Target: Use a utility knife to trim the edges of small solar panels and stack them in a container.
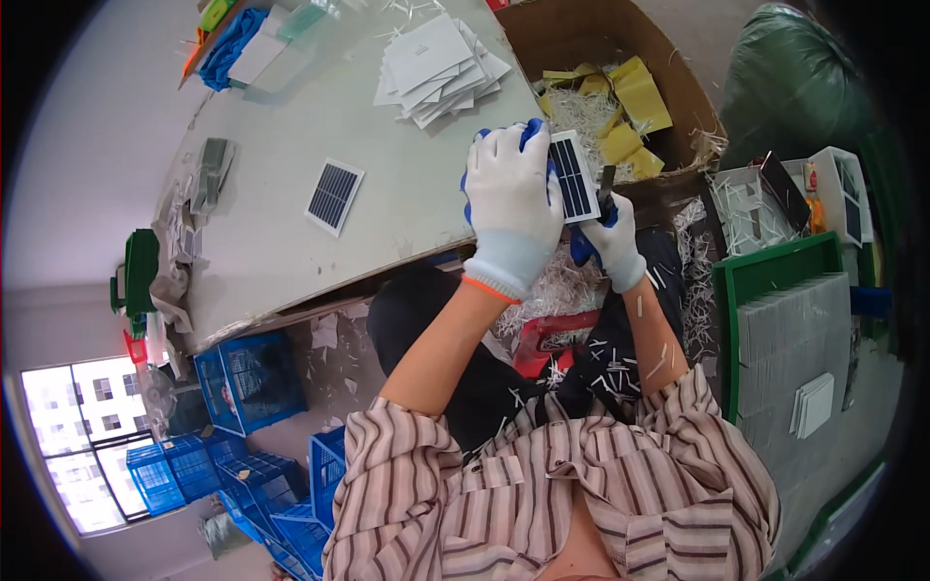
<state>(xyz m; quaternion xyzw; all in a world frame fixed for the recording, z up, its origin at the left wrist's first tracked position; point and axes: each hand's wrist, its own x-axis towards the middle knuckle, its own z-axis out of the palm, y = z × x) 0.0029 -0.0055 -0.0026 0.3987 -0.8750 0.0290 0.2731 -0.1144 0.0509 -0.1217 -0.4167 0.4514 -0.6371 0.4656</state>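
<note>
While it was held up between both gloved hands, above the table edge and the person's lap, the small rectangular solar panel with its dark blue gridded face and white frame (573, 178) faced the camera, seemingly so its surface could be worked on. The left hand (513, 198), in a white knit glove with blue-coated fingers, was curled around the panel's left side, steadying it. The right hand (612, 237), gloved the same way, closed on the panel's lower right edge and appeared to pinch a thin dark tool (606, 181) against it; its tip could not be made out.

A second, similar solar panel (334, 196) lay flat on the pale grey table (291, 126), well apart to the left. A loose stack of white cards (438, 68) sat farther back. Just behind the hands, an open brown cardboard box (581, 39) held yellow scraps and white shreds, near enough to catch waste. To the right, a green tray (765, 266) held grey stacked sheets.
</note>
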